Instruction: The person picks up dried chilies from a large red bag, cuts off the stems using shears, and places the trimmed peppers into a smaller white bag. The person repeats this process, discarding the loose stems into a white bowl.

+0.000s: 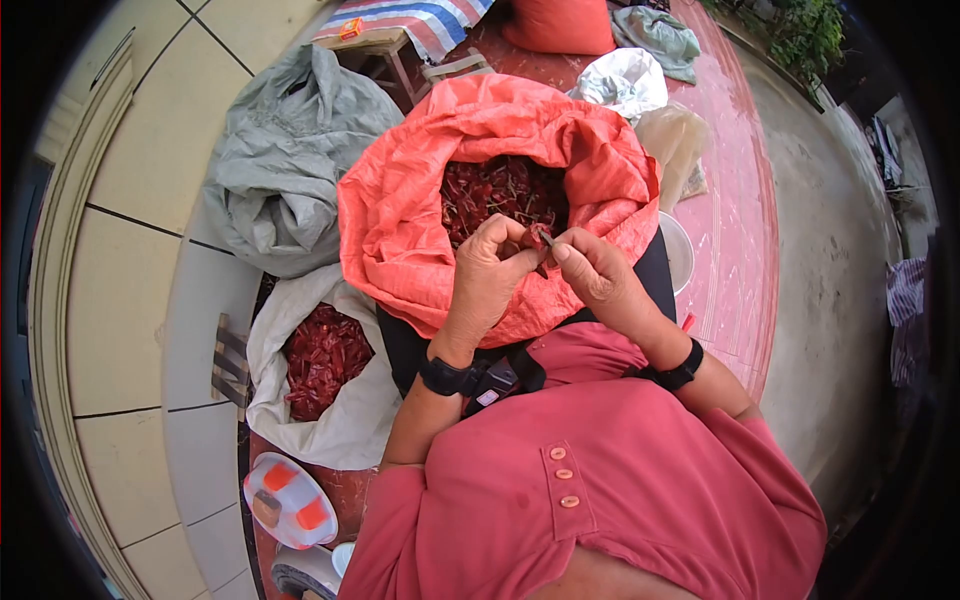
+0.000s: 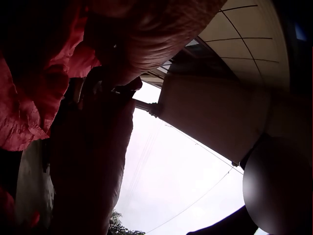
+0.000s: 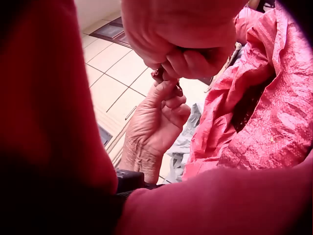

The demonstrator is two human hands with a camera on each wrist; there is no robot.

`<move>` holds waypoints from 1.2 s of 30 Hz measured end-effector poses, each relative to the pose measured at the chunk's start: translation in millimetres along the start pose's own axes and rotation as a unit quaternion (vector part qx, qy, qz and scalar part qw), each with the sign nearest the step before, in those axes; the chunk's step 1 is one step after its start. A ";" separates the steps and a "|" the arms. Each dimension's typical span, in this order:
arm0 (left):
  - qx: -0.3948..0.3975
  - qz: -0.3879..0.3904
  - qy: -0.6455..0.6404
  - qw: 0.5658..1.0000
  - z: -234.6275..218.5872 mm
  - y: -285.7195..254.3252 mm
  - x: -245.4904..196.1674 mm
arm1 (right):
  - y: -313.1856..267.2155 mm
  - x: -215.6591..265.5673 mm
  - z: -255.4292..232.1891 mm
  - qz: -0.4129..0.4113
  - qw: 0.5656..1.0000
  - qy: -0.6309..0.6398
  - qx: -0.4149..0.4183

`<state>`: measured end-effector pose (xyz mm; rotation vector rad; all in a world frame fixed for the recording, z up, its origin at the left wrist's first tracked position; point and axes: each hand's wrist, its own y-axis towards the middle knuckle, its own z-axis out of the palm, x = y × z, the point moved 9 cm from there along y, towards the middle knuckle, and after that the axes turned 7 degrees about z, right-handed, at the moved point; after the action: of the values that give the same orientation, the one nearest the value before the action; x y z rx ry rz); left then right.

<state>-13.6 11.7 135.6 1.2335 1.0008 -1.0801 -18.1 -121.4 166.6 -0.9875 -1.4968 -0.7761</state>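
Dried red chilies (image 1: 505, 185) fill the open mouth of a large red woven sack (image 1: 395, 215) in front of the person. Over the near side of that opening, the left hand (image 1: 486, 275) grips dark red dried chili (image 1: 536, 236) between thumb and fingers. The right hand (image 1: 602, 278) pinches its stem end with thumb and curled fingers. In the right wrist view, both hands meet at the chili (image 3: 157, 75), the left hand (image 3: 152, 120) below the right hand (image 3: 181, 36). The left wrist view is dark, with the fingertips hidden.
A white sack (image 1: 270, 415) of red chili pieces (image 1: 325, 360) stands at the left, below a grey sack (image 1: 270, 150). A plastic basin (image 1: 325, 490) lies at lower left. Behind are a stool (image 1: 375, 42) and a full red bag (image 1: 558, 22). A white bucket (image 1: 678, 255) is at right.
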 end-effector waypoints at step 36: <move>-0.075 0.010 -0.178 0.981 -26.8 -19.5 -7.5 | -0.1 46.6 8.5 -0.120 0.915 -0.381 -0.048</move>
<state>-34.4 38.6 136.6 0.8880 0.7758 -1.1390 -22.9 -106.3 211.3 -1.2767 -2.3047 -0.6645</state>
